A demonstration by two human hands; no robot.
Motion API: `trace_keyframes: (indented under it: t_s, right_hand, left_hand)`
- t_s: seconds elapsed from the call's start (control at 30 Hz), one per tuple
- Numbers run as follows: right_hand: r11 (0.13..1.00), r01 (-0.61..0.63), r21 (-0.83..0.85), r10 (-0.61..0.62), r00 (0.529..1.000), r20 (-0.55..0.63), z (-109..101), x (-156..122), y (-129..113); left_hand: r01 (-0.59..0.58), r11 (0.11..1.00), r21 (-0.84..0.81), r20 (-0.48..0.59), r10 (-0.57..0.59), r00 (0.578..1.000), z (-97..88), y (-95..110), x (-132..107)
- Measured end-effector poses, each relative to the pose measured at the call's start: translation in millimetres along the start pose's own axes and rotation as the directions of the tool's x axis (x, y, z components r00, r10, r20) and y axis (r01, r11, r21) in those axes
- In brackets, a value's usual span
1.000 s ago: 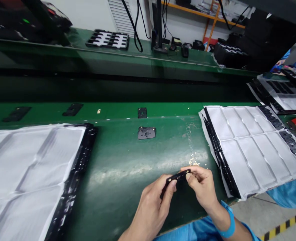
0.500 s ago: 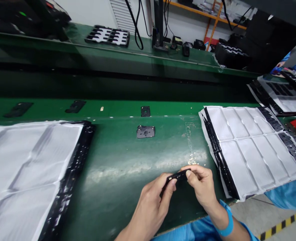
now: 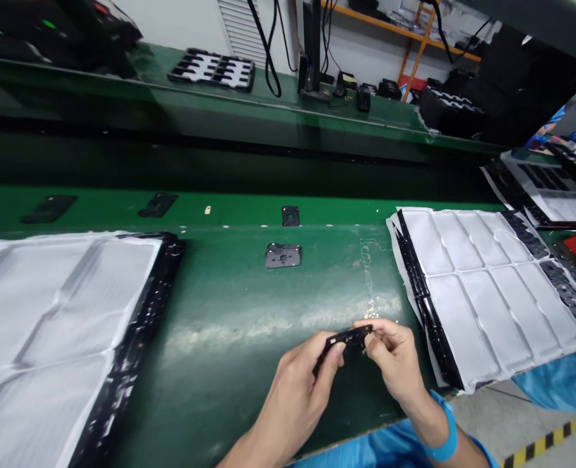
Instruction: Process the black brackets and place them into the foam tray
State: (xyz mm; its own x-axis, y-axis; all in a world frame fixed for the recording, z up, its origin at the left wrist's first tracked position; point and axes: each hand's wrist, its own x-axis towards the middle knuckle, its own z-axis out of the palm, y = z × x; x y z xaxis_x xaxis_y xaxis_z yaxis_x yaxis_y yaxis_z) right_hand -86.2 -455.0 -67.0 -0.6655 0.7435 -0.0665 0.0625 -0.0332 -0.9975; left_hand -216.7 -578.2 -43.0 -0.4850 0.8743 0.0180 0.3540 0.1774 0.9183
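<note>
Head view, lower centre: black part (image 3: 349,337); left hand (image 3: 300,383) clamps its fingers on one end, right hand (image 3: 396,357) pinches the other.

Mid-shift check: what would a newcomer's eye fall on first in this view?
Probably the large white-topped, black-edged stack at lower left and the similar white-topped stack at right. Between them, over the glossy green bench, the bare left hand grips a thin black part, with the bare right hand at its right end. A bright blue band circles the right wrist.
</note>
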Motion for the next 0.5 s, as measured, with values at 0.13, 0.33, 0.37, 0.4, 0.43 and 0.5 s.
trace_keyframes:
  t_s: [0.13,0.33,0.37,0.4,0.43,0.5]
  right_hand:
    - [0.984,0.079,-0.160,-0.082,0.997,-0.010,-18,1,-9]
    - [0.915,0.208,-0.346,-0.168,0.976,0.140,-15,-1,-22]
    - [0.909,0.224,-0.352,-0.179,0.971,0.156,-12,-2,-23]
    - [0.904,0.236,-0.356,-0.189,0.968,0.163,-9,-3,-23]
    - [0.902,0.247,-0.354,-0.199,0.966,0.167,-6,-4,-23]
    - [0.903,0.265,-0.338,-0.210,0.959,0.188,-4,-5,-23]
  left_hand:
    - [0.131,0.989,-0.066,0.085,-0.125,0.989,1.2,-1,2]
    - [0.145,0.972,-0.184,0.178,-0.112,0.978,2.6,2,9]
    - [0.150,0.966,-0.212,0.183,-0.111,0.977,2.9,2,10]
    - [0.157,0.958,-0.239,0.183,-0.115,0.976,3.3,2,10]
    - [0.168,0.950,-0.265,0.178,-0.123,0.976,3.8,1,10]
    - [0.185,0.936,-0.300,0.166,-0.139,0.976,5.2,-1,10]
